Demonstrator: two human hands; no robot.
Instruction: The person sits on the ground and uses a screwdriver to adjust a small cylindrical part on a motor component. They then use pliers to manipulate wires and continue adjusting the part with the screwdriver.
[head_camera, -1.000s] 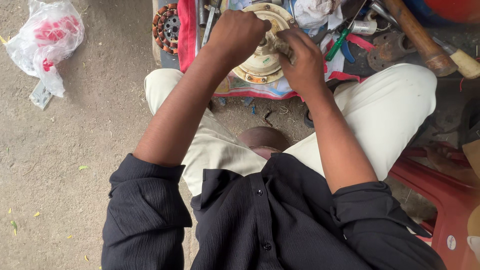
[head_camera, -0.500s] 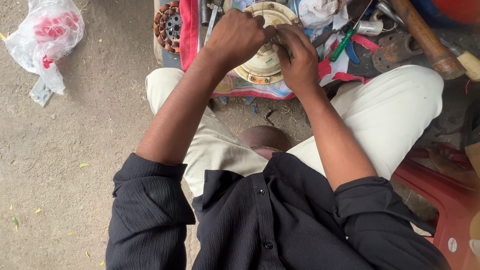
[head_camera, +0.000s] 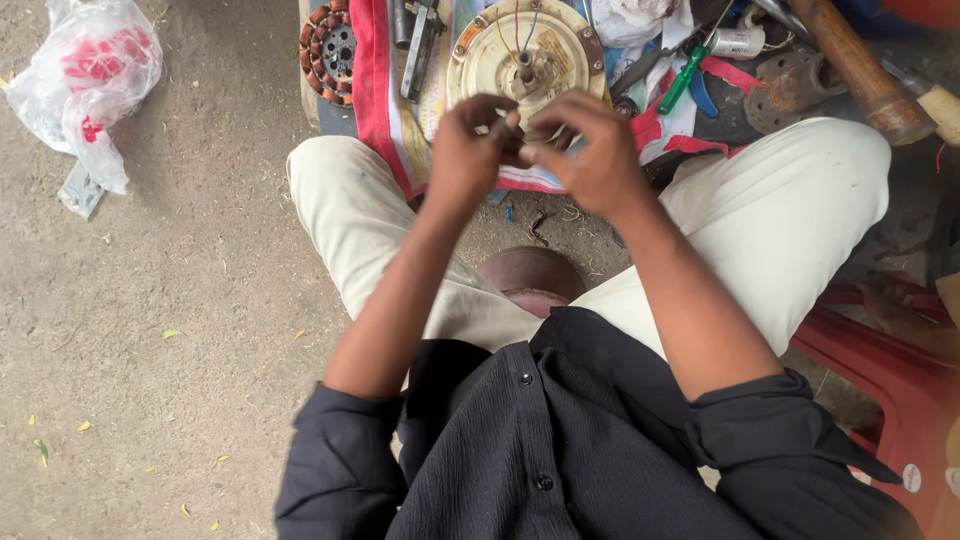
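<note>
My left hand (head_camera: 468, 152) and my right hand (head_camera: 592, 150) meet fingertip to fingertip just in front of a round cream motor housing (head_camera: 520, 50). Both pinch a small item between them, and the fingers hide what it is. The housing lies flat on a red-edged cloth (head_camera: 378, 95), with thin red and blue wires rising from its central shaft. Neither hand touches the housing. I sit with my knees apart in pale trousers, sleeves pushed up to the elbows.
A copper-wound stator (head_camera: 328, 45) and a metal hand tool (head_camera: 418, 45) lie left of the housing. To its right are a green-handled screwdriver (head_camera: 685, 82), a small white cylinder (head_camera: 738, 42) and a wooden-handled hammer (head_camera: 858, 65). There is a plastic bag (head_camera: 90, 80) on the dirt at left and a red chair (head_camera: 900, 400) at right.
Both hands have come off the motor housing and drawn back toward me, pinched together. The housing's top, covered before, is now in plain sight.
</note>
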